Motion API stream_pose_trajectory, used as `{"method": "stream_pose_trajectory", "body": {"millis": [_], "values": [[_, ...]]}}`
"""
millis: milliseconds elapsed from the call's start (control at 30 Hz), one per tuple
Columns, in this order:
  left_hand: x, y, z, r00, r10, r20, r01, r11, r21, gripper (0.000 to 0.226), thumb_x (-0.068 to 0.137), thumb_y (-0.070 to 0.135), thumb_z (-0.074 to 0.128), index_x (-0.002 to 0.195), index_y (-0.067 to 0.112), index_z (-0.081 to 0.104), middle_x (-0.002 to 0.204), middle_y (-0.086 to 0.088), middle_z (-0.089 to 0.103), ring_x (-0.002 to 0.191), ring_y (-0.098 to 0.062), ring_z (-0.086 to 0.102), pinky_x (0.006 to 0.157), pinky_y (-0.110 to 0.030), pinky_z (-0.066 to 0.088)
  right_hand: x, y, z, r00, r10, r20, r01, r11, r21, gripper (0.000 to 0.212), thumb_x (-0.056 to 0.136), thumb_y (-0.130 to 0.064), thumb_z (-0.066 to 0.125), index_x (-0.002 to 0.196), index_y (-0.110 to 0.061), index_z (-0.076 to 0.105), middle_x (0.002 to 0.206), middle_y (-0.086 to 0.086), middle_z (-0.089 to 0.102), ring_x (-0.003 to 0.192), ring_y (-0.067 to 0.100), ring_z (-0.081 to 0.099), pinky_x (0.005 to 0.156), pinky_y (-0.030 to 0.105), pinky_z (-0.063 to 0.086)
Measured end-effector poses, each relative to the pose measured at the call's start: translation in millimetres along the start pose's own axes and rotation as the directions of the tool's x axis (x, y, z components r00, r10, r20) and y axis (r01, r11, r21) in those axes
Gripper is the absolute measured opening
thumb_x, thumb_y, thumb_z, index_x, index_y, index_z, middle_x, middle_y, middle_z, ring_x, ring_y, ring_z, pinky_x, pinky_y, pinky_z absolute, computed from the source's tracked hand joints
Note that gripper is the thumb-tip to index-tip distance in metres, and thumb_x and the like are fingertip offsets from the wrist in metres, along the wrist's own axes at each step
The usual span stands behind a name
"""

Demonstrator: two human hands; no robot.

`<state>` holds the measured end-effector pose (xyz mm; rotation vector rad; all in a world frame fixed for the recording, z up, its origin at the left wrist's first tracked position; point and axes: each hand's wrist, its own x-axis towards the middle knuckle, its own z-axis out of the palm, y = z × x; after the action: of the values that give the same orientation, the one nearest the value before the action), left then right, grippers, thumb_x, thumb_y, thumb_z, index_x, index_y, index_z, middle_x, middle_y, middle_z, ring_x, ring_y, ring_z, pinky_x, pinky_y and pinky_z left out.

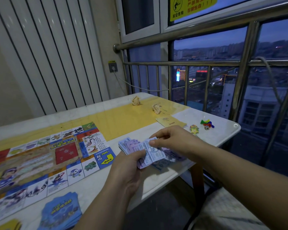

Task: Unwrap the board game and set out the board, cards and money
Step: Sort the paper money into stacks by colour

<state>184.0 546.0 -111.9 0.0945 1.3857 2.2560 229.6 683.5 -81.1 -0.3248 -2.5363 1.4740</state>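
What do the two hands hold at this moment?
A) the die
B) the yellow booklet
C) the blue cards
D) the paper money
D: the left hand grips the paper money and the right hand pinches one note of it; the blue cards, die and yellow booklet lie on the table.

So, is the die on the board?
No, the die lies on the bare table beside the coloured pawns, well to the right of the board.

Open tabletop [128, 123] between board [40, 160] and booklet [170, 121]; railing [186, 63] behind.
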Motion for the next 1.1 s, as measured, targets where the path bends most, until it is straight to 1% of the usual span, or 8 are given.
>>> {"method": "stream_pose_trajectory", "body": {"millis": [100,233,433,567,667,833,967,1100], "values": [[-3,-2,5,0.999,0.045,-0.013,-0.044,0.999,0.030,0.022,0.085,-0.014,0.052,0.089,0.006,0.059,0.064,-0.008,0.071,0.054,-0.017,0.068,0.045,-0.024,0.054,2,0,6,1.000,-0.004,0.016,0.004,1.000,-0.027,0.019,0.080,-0.029,0.074,0.093,-0.015,0.073,0.089,0.003,0.073,0.086,0.018,0.068,0.085,0.039,0.052],[-3,-5,4,1.000,0.020,-0.005,-0.020,1.000,-0.012,0.019,0.087,-0.009,0.054,0.097,0.004,0.061,0.075,-0.012,0.072,0.058,-0.018,0.070,0.050,-0.028,0.057,6,2,5,0.999,-0.037,-0.003,0.037,0.999,-0.030,0.021,0.084,-0.027,0.071,0.085,-0.006,0.071,0.088,0.018,0.070,0.073,0.016,0.058,0.071,0.036,0.046],[1,13,-1,0.982,-0.151,-0.115,0.111,0.949,-0.294,0.009,0.093,0.001,0.052,0.085,0.001,0.055,0.073,-0.014,0.060,0.072,-0.020,0.055,0.079,-0.038,0.048,12,3,-8,0.999,-0.023,-0.049,0.018,0.994,-0.109,0.022,0.082,-0.027,0.073,0.086,-0.006,0.071,0.078,0.006,0.067,0.068,0.011,0.055,0.058,0.024,0.040],[-3,24,-6,0.975,-0.215,-0.054,0.181,0.913,-0.365,0.015,0.097,0.012,0.048,0.092,-0.001,0.054,0.087,-0.016,0.055,0.085,-0.025,0.054,0.097,-0.046,0.041,14,10,0,0.998,-0.042,-0.051,0.018,0.913,-0.407,0.038,0.080,-0.040,0.072,0.111,-0.020,0.067,0.096,-0.005,0.067,0.090,0.010,0.059,0.078,0.026,0.048],[-3,24,-7,0.968,-0.246,0.054,0.248,0.893,-0.377,0.020,0.096,0.016,0.048,0.104,-0.001,0.053,0.090,-0.018,0.056,0.082,-0.026,0.053,0.080,-0.046,0.044,5,3,1,0.973,-0.218,-0.079,0.161,0.880,-0.447,0.066,0.075,-0.055,0.070,0.133,-0.034,0.048,0.124,-0.011,0.055,0.116,0.013,0.048,0.097,0.036,0.043],[-9,19,-5,0.921,-0.303,0.245,0.358,0.906,-0.226,0.041,0.098,0.021,0.039,0.129,-0.005,0.049,0.123,-0.024,0.059,0.114,-0.035,0.056,0.088,-0.046,0.049,-20,-20,5,0.901,-0.279,0.332,0.414,0.778,-0.472,0.111,0.068,-0.044,0.081,0.150,-0.035,0.007,0.151,-0.017,0.019,0.135,0.001,0.015,0.105,0.019,0.022],[-17,14,3,0.895,-0.321,0.311,0.354,0.934,-0.053,0.029,0.095,0.011,0.038,0.108,-0.002,0.061,0.092,-0.018,0.071,0.073,-0.025,0.070,0.059,-0.031,0.058,-15,-19,6,0.901,-0.251,0.353,0.409,0.760,-0.504,0.109,0.070,-0.039,0.081,0.151,-0.026,0.011,0.154,-0.009,0.023,0.138,0.008,0.023,0.106,0.018,0.024],[-16,13,2,0.878,-0.311,0.364,0.337,0.941,-0.010,0.029,0.090,0.007,0.039,0.110,0.004,0.061,0.089,-0.014,0.071,0.067,-0.021,0.068,0.064,-0.032,0.056,-13,-21,2,0.898,-0.276,0.343,0.428,0.733,-0.528,0.092,0.076,-0.035,0.076,0.150,-0.022,0.023,0.149,-0.006,0.035,0.131,0.008,0.035,0.096,0.012,0.027]]}}
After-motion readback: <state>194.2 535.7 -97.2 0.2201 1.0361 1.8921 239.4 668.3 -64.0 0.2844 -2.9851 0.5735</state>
